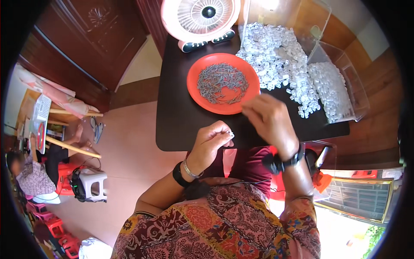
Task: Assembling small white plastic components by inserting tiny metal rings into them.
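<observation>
Partly hidden in my left hand point(211, 144), a small white piece point(231, 135) sits pinched at the fingertips. My right hand point(269, 123), fingers together, blurs beside the red plate point(196, 93); dark table point(177, 125) lies bare nearby.

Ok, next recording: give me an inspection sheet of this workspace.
Surface: dark rectangular table.
Job's things: round red plastic plate of small grey metal pieces; heap of small white plastic parts, some in clear plastic bin.
Clutter: pink table fan.
Hands: left hand pinches one white part; right hand blurred, at plate's edge.
Cables: nothing seen.
Surroundings: dark wooden door, white plastic stool, another person seated.
</observation>
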`<state>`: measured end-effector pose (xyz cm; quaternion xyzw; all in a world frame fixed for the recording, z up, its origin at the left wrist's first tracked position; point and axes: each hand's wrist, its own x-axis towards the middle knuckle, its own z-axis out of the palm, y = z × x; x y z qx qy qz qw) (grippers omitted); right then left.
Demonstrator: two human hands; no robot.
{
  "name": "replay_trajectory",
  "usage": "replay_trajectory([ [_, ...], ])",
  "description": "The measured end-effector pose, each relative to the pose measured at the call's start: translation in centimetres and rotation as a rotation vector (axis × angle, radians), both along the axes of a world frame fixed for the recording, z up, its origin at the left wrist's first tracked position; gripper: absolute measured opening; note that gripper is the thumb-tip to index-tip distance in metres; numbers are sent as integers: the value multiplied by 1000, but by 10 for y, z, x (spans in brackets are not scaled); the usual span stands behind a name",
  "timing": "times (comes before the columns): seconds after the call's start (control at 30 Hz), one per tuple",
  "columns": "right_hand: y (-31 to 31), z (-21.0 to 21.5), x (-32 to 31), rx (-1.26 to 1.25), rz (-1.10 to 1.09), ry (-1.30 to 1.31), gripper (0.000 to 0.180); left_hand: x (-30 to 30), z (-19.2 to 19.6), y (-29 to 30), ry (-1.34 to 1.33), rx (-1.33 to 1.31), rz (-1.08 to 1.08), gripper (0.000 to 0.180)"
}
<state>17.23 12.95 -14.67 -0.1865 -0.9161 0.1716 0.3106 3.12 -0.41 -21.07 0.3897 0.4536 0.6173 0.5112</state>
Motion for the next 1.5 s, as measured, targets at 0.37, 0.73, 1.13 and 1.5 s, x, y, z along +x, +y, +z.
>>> replay_trajectory([
  [0.37, 70, -25, -52, 321, -23, -506, 8, -4, -2, 3, -135, 45, 18, 9],
  [0.73, 66, -26, -60, 245, 194, -374, 3, -3, -4, 7, -93, 29, 10, 6],
  [1.13, 65, -25, -67, 264, 68, -486, 14, -5, -6, 2, -62, 50, 11, 8],
  [1.5, 8, 16, -18, -456, -14, -152, 13, -4, -8, 3, -53, 86, 58, 13],
])
